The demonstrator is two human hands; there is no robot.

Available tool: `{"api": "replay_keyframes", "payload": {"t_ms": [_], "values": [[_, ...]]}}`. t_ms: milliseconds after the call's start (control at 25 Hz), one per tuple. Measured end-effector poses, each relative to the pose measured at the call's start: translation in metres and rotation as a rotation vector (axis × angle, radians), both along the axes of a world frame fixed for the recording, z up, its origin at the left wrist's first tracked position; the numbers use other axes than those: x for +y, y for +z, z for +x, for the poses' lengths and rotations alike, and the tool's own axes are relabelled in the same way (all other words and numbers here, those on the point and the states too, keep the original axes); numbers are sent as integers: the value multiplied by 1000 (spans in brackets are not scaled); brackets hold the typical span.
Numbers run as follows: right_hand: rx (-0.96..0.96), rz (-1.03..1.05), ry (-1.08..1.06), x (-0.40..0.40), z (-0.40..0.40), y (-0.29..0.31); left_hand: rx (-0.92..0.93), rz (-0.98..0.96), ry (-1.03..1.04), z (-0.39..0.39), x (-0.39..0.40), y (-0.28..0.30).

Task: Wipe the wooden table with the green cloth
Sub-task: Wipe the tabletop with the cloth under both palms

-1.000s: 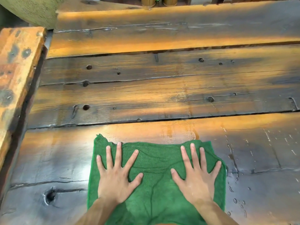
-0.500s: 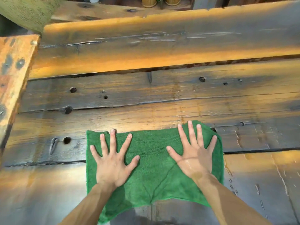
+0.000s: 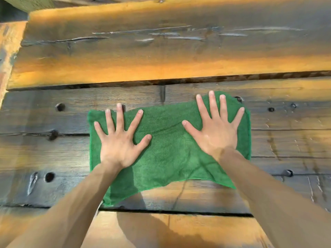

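Observation:
The green cloth (image 3: 168,151) lies spread flat on the middle plank of the wooden table (image 3: 161,56). My left hand (image 3: 119,140) presses on the cloth's left half, fingers straight and splayed. On the right half my right hand (image 3: 217,129) presses down the same way, its fingertips near the cloth's far edge. Both forearms stretch out over the near planks. The cloth's near edge is wavy and hangs a little lower at the left corner.
The table is made of wide dark planks with gaps, bolt holes (image 3: 60,106) and cracks. Wet streaks and drops show on the planks at the right (image 3: 311,187). A raised orange wooden beam (image 3: 9,51) borders the table's left side.
Both hands have pushed the cloth away from me, from the nearest plank across the gap onto the middle plank, toward the far plank. The right side leads slightly.

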State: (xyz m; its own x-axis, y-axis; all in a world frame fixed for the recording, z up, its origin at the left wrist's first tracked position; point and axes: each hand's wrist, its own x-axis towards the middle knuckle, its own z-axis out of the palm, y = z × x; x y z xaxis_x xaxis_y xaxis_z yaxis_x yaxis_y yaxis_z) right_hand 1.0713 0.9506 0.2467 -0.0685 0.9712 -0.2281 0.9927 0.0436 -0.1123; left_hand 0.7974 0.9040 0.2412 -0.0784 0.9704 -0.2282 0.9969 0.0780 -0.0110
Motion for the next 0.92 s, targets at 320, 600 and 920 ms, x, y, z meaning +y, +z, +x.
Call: {"api": "replay_keyframes", "payload": {"t_ms": [320,600,920], "values": [[19,78,-44,99,-1,-4,-11,63,-20,-2,118,-2],[0,59,-32,190,-1,-5,-13,69,-27,0,195,-1],[-34,112,-22,312,-3,-11,-30,114,-10,7,330,-6]]}}
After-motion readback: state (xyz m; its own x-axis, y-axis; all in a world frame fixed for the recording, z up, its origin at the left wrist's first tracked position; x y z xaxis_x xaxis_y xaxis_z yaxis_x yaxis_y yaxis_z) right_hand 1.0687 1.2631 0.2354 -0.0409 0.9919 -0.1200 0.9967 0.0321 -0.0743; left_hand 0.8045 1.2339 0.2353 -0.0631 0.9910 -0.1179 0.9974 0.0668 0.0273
